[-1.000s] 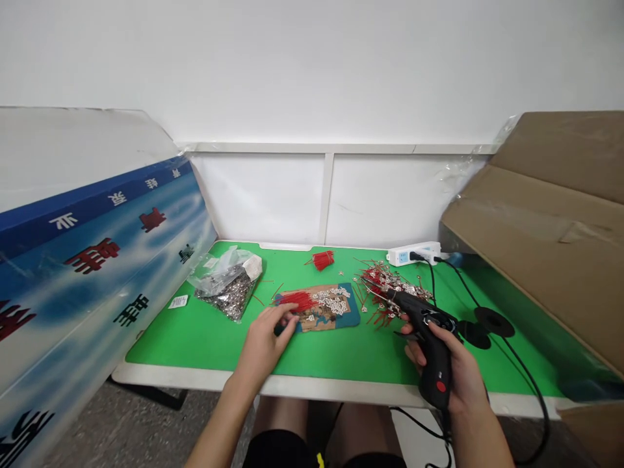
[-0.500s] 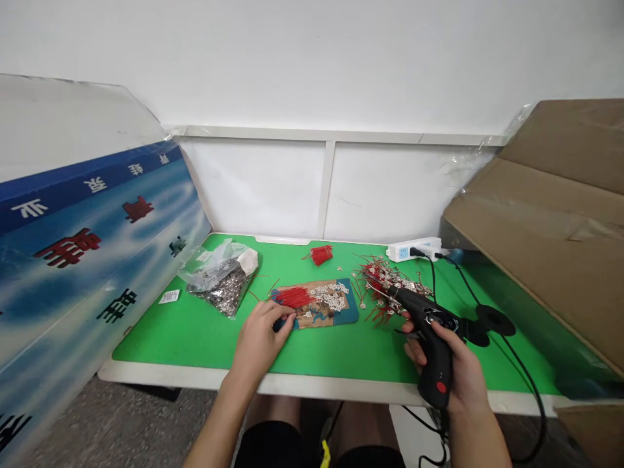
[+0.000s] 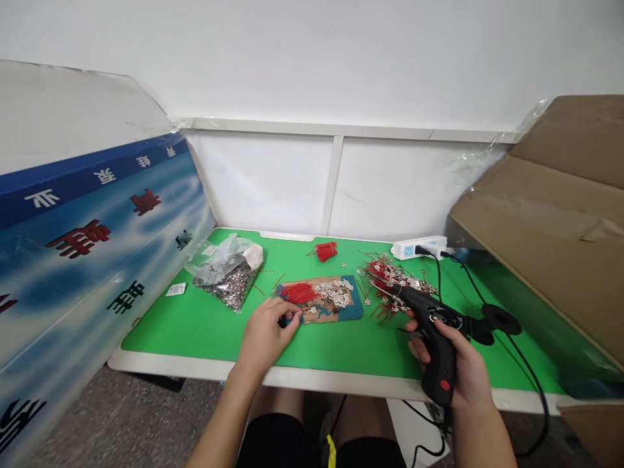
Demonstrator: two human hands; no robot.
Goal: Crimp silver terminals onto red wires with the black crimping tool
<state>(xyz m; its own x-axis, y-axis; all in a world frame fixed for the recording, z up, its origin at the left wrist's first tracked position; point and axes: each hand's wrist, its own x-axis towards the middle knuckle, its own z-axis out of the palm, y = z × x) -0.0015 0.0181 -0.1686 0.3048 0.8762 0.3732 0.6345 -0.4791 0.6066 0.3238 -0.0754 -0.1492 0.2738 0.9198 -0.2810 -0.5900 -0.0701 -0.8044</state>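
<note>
My left hand [image 3: 267, 335] rests on the green mat [image 3: 205, 325] with its fingers pinched at the near left corner of a small printed pad [image 3: 325, 304]; what it pinches is too small to see. A bundle of red wires [image 3: 297, 292] and small metal terminals [image 3: 334, 294] lie on that pad. My right hand [image 3: 455, 367] grips a black soldering gun [image 3: 433, 338] by its handle. The gun's tip points up and left into a pile of red wires with terminals [image 3: 390, 279].
A clear bag of metal parts [image 3: 227, 273] lies at the left. A small red wire bundle [image 3: 325, 250] sits at the back, near a white power strip [image 3: 419, 247]. A black round stand [image 3: 497, 318] and cable lie right. A blue printed board [image 3: 88, 247] and cardboard [image 3: 550, 214] flank the mat.
The view has shifted slightly. My left hand has drawn a little toward the pad's near corner and its fingers have closed. My right hand still holds the gun in place.
</note>
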